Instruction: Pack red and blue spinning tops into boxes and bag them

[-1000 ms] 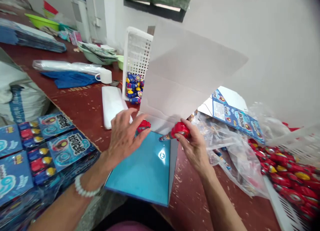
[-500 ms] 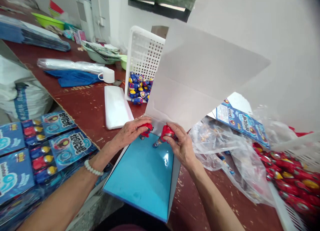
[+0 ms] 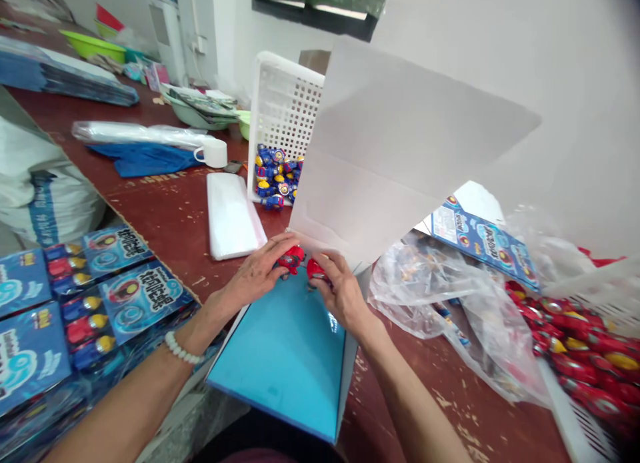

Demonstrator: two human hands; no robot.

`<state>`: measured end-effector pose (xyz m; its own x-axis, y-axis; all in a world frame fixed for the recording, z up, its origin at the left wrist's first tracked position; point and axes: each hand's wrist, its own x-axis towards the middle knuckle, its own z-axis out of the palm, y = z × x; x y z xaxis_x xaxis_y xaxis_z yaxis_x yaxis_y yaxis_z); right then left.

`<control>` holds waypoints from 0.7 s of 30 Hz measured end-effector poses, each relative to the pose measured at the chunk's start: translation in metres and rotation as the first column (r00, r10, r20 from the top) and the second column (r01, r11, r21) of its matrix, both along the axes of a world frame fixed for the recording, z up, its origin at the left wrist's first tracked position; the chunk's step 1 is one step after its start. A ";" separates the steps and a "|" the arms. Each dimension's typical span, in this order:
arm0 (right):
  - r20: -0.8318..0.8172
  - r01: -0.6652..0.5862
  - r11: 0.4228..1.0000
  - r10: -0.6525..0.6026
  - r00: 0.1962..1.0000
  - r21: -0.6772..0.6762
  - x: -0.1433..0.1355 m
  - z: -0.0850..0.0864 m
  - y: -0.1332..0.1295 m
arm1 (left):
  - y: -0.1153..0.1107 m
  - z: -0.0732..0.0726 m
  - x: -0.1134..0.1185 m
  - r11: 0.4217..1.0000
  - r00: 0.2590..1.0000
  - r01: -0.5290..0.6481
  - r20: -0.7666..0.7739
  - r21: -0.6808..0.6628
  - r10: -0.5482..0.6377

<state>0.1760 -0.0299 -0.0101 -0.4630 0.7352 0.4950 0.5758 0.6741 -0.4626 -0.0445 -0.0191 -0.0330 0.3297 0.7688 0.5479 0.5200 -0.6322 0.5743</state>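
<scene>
A display box (image 3: 285, 356) with a light-blue inside lies in front of me, its white lid (image 3: 380, 143) raised at the far end. My left hand (image 3: 260, 271) is closed on a small red toy (image 3: 291, 259) at the far left of the box. Just beside it, my right hand (image 3: 343, 293) grips a second red toy (image 3: 316, 269), partly hidden by the fingers. Both toys are over the far end of the blue surface. Whether their lower ends touch it, I cannot tell.
Packed blue boxes (image 3: 123, 303) are stacked at left. A white basket (image 3: 255, 129) of blue toys stands behind. At right are clear plastic bags (image 3: 415, 283), a printed blue card (image 3: 485, 243) and a heap of red toys (image 3: 585, 349). A white mug (image 3: 215, 153) stands farther back.
My right hand has moved left with its red toy, bringing it close to the one in my left hand. The left hand has barely shifted.
</scene>
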 end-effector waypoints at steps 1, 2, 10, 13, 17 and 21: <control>0.004 0.002 1.000 -0.002 1.000 -0.019 -0.005 -0.002 0.001 | 0.000 -0.001 -0.001 1.000 1.000 0.002 0.008 -0.012 -0.002; 0.007 0.010 0.999 -0.010 1.000 -0.031 -0.009 -0.003 0.000 | 0.000 -0.002 -0.002 1.000 1.000 0.007 0.012 -0.024 -0.007; -0.271 0.369 0.898 -0.303 0.914 0.241 0.044 0.035 -0.007 | -0.031 0.001 -0.052 0.932 0.955 -0.291 -0.015 -0.217 0.295; -0.206 0.539 0.838 -0.514 0.833 0.091 0.074 0.017 0.036 | -0.042 0.006 -0.072 0.873 0.895 -0.443 -0.042 -0.205 0.445; -0.026 0.451 0.890 -0.453 0.891 -0.066 0.052 -0.038 0.097 | -0.044 0.007 -0.072 0.853 0.876 -0.476 -0.036 -0.214 0.480; 0.060 0.448 0.875 -0.445 0.894 -0.181 0.008 -0.069 0.125 | -0.040 0.002 -0.067 0.869 0.885 -0.462 -0.039 -0.177 0.463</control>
<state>0.1841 0.0950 -0.0792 -0.0704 0.9431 0.3249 0.8035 0.2467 -0.5418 -0.1112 -0.0589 -0.0313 -0.0901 0.9164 0.3900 0.7251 -0.2081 0.6565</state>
